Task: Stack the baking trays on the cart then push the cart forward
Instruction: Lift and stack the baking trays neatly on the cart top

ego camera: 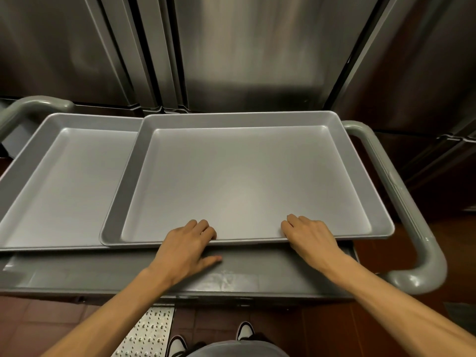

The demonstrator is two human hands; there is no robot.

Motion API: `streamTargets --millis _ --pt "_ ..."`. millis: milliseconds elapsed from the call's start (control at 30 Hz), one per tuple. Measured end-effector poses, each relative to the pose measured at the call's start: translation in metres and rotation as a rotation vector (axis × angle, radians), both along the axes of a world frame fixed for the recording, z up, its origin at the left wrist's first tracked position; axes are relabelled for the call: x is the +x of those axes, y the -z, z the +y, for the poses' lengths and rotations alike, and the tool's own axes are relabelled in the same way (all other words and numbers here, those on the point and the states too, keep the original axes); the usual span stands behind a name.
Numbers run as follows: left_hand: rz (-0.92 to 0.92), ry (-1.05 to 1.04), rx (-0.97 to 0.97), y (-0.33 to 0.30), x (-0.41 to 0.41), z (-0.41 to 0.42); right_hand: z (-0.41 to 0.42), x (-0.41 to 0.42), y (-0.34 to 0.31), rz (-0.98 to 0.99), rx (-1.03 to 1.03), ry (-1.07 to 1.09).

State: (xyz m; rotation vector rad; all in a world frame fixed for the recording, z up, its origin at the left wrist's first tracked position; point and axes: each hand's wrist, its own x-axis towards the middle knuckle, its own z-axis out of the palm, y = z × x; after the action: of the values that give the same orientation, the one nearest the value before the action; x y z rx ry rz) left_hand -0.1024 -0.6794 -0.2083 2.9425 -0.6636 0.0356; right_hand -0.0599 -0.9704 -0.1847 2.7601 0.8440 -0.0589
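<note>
Two grey metal baking trays lie on the top shelf of a grey cart (108, 271). The right tray (244, 181) overlaps the right edge of the left tray (64, 186) and sits slightly above it. My left hand (188, 246) grips the right tray's near rim, fingers curled inside and thumb under the rim, above the cart shelf. My right hand (309, 235) holds the same rim further right, fingers over the edge. Both trays are empty.
The cart has a looped grey handle on the right (401, 202) and another at the far left (31, 106). Stainless steel refrigerator doors (244, 47) stand right behind the cart. Red floor tiles and a studded metal plate (146, 331) lie by my feet.
</note>
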Motion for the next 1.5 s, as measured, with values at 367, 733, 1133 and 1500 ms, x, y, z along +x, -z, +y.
streamTargets --millis 367,733,1133,1500 --pt "-0.018 -0.006 -0.036 -0.004 -0.002 0.000 -0.005 0.011 -0.010 0.078 -0.019 -0.160" --pt "-0.088 -0.017 0.043 -0.037 0.001 0.007 -0.007 0.018 -0.038 0.002 0.051 -0.180" --pt "-0.069 0.126 0.242 -0.046 0.013 0.031 0.004 0.003 -0.027 -0.047 0.039 -0.137" --pt "-0.136 0.161 0.162 -0.078 0.012 0.067 0.026 -0.004 -0.044 -0.084 0.308 -0.209"
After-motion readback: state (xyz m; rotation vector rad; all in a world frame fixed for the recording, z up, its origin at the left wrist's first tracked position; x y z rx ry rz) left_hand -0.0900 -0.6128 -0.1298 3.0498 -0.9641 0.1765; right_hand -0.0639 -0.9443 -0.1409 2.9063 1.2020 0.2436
